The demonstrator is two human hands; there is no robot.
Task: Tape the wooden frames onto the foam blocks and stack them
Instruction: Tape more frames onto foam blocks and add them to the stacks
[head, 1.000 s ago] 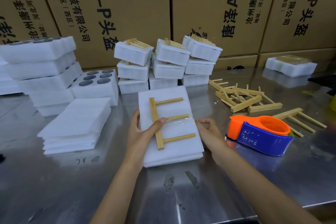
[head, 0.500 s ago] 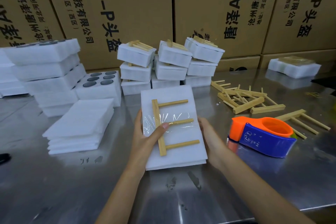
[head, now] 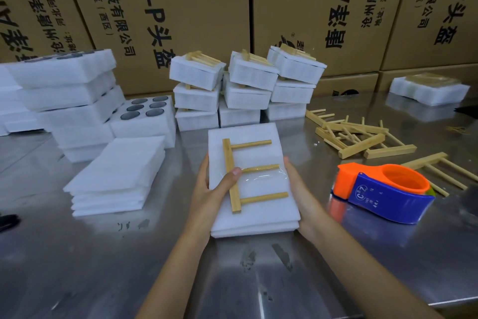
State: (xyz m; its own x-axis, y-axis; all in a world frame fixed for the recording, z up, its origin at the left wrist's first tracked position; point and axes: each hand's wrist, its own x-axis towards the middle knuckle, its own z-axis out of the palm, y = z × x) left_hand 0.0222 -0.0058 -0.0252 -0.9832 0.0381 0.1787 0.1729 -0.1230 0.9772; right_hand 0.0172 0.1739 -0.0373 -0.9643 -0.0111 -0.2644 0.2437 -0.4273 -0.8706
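A white foam block (head: 258,212) is held between both hands above the steel table (head: 77,254). A wooden frame (head: 234,176) with three pegs lies on its top, held by a strip of clear tape across the middle peg. My left hand (head: 209,194) grips the block's left edge, thumb pressing on the frame's bar. My right hand (head: 297,189) clasps the right edge. Three stacks of taped foam blocks (head: 245,91) stand behind. Loose wooden frames (head: 362,137) lie at the right. An orange and blue tape dispenser (head: 382,194) rests to the right of my hands.
A pile of flat foam sheets (head: 116,176) lies at the left, with thick holed foam blocks (head: 72,101) stacked behind it. One more taped block (head: 429,88) sits at the far right. Cardboard boxes (head: 181,8) wall off the back of the table.
My right hand has moved from the table beside the block to clasp its right edge. The block has been lifted slightly and shifted right, held in both hands.
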